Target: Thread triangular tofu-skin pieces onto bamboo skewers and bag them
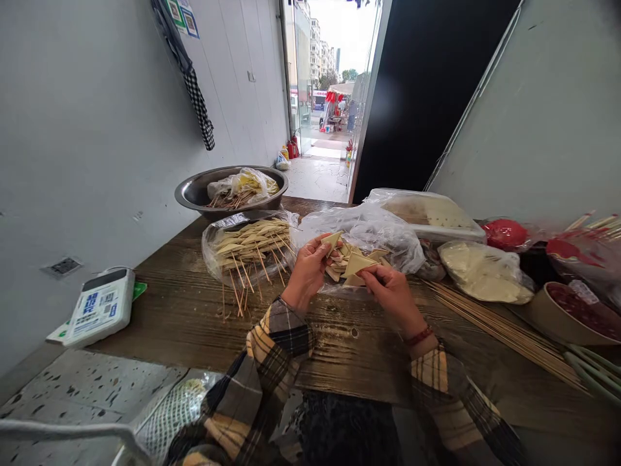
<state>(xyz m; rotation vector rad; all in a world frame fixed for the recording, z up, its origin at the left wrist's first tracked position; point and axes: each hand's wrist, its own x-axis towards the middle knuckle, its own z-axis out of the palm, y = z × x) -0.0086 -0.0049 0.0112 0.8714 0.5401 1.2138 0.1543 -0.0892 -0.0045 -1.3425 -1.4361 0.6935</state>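
My left hand (310,266) pinches a pale yellow triangular tofu sheet (332,239) between thumb and fingers. Another triangular tofu sheet (358,264) is gripped at its right corner by my right hand (388,291). Just beneath both hands, a loose pile of cut tofu triangles (378,255) lies on a clear plastic bag (388,228). To the left of my left hand is a heap of skewered tofu (255,241) in another plastic bag, its stick ends pointing toward me. Whether a stick is in either hand I cannot make out.
Bare bamboo skewers (499,327) lie on the wooden table (339,353) at right, near a bagged stack of tofu sheets (485,268) and a bowl of red sauce (582,310). A metal basin (187,194) stands behind left; a white payment box (99,307) sits at the left edge.
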